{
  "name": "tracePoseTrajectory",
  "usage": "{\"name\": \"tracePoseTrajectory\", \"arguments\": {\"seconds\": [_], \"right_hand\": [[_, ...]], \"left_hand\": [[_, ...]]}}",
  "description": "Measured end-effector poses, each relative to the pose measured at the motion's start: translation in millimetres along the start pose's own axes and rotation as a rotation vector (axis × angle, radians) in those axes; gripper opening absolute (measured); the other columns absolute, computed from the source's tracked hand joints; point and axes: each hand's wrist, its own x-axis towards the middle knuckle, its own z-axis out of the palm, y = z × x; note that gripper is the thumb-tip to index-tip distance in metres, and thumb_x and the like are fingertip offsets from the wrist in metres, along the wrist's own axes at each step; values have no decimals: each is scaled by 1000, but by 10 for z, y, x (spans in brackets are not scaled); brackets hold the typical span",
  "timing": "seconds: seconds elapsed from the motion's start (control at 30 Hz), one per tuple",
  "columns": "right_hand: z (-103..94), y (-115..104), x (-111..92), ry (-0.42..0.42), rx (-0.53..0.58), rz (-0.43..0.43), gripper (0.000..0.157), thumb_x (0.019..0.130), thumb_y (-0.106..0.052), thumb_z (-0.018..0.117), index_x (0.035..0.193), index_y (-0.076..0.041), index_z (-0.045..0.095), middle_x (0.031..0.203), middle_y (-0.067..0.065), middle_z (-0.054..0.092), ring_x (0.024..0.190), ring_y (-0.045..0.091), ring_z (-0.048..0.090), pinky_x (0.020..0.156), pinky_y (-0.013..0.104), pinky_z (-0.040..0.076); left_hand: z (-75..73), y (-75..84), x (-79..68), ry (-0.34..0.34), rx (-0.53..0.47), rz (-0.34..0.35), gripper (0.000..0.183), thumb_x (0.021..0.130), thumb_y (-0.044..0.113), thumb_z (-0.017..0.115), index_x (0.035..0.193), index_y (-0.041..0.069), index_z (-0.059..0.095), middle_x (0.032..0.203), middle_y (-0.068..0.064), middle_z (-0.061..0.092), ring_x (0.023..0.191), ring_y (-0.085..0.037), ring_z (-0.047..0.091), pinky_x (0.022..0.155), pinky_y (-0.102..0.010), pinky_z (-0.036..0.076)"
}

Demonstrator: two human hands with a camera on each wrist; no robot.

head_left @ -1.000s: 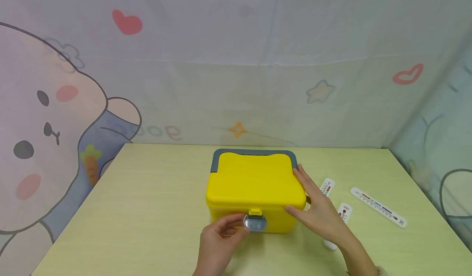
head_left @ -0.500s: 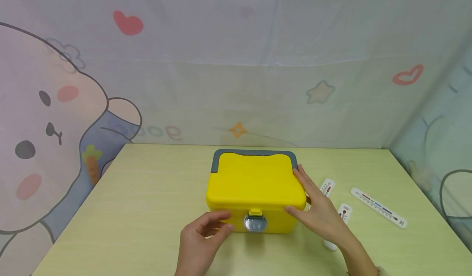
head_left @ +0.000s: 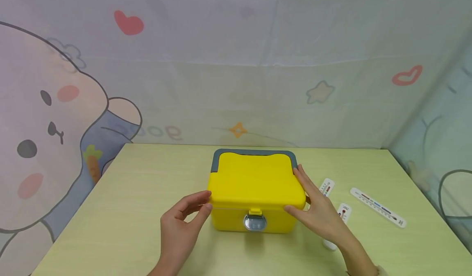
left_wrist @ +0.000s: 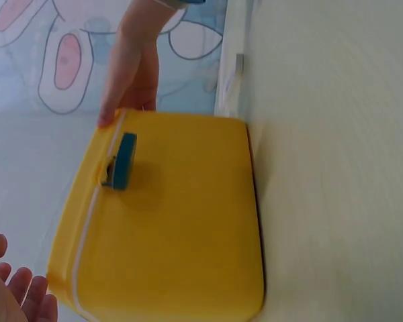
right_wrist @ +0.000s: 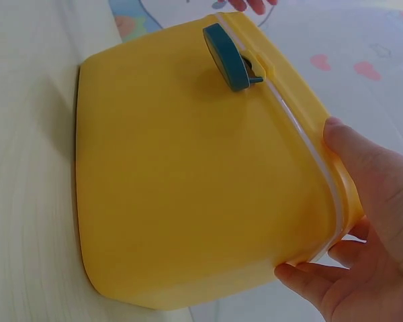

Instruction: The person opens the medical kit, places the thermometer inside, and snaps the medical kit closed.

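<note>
A yellow storage box [head_left: 254,182] with a grey-blue carry handle [head_left: 254,152] folded round the back of its lid sits on the table. Its dark teal latch [right_wrist: 227,59] stands out from the front, while a pale line runs along the lid seam. At the lid's front right corner, my right hand [head_left: 321,214] grips the edge, thumb on the front and fingers along the side; some fingers reach below the rim in the right wrist view. My left hand [head_left: 182,222] holds nothing, its bent fingertips right at the lid's front left corner.
Right of the box lie white thermometer strips: one [head_left: 377,207] is slanted at the far right, another [head_left: 327,186] peeks out behind my right hand, and a third [head_left: 344,211] is partly covered by that hand. A printed cloth [head_left: 236,63] hangs behind the table [head_left: 147,186].
My left hand has let go of the latch and moved left and up to the lid's front left corner. The right hand and the box have stayed in place.
</note>
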Motion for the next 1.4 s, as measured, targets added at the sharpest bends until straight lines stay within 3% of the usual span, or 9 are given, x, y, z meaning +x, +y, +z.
{"name": "tracePoseTrajectory", "arguments": {"seconds": [0.23,0.6,0.8,1.07,1.3,1.4], "right_hand": [[10,10,2,-3,10,14,89,81,-40,67,149,-23,13,155,-1,5,137,30,23,96,41,42],[14,15,-7,1,-4,24,90,81,-42,67,149,-24,9,155,-1,5,136,29,26,97,39,42],[28,24,-25,6,17,60,94,81,-42,67,148,-32,3,153,8,17,129,31,38,96,40,43],[47,-24,-46,11,22,109,94,81,-44,67,148,-31,1,152,13,20,125,34,44,96,42,43],[65,-21,-55,14,1,155,94,81,-47,65,148,-31,1,151,14,21,124,36,44,97,46,43],[72,-24,-62,14,9,171,94,81,-47,65,148,-32,0,151,15,21,123,37,45,97,47,42]], "left_hand": [[-28,-145,124,-1,30,46,32,78,20,74,108,26,67,110,15,64,99,-5,59,86,-19,49],[9,-255,251,-217,38,111,70,78,15,74,138,29,41,142,11,40,130,-12,39,104,-30,37],[28,-297,318,-315,73,137,85,76,22,76,143,35,26,149,10,27,136,-17,28,109,-38,30],[57,-357,359,-377,101,47,94,73,35,77,146,37,17,151,12,18,134,-37,29,104,-56,31],[89,-385,402,-404,88,31,94,74,36,76,145,41,15,151,12,20,134,-37,28,104,-58,30],[99,-416,423,-416,93,40,95,75,36,75,147,37,13,151,8,21,135,-35,28,106,-56,28]]}}
